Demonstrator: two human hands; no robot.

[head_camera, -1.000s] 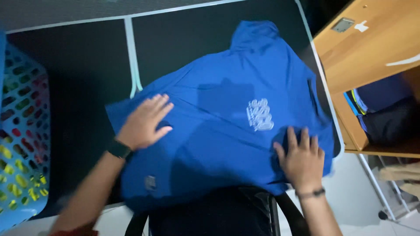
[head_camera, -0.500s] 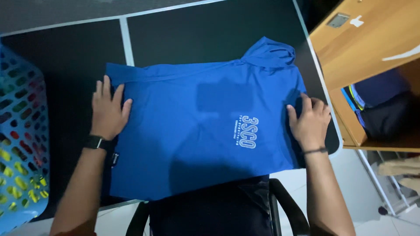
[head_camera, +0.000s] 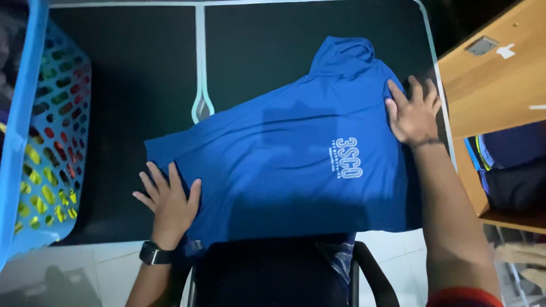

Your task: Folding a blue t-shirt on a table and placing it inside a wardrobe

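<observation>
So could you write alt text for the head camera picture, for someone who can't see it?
A person's two bare hands press flat on a blue hooded shirt spread over a black table: left hand at its lower left edge, right hand near the hood. A blue perforated laundry basket stands left, a wooden cabinet right.

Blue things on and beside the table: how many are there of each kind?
Blue hooded shirt, spread flat on the dark table under the left hand and right hand: 1
Blue laundry basket with holes, at the left edge: 1
Blue folded cloth in the wooden shelf: 1
Total: 3
</observation>
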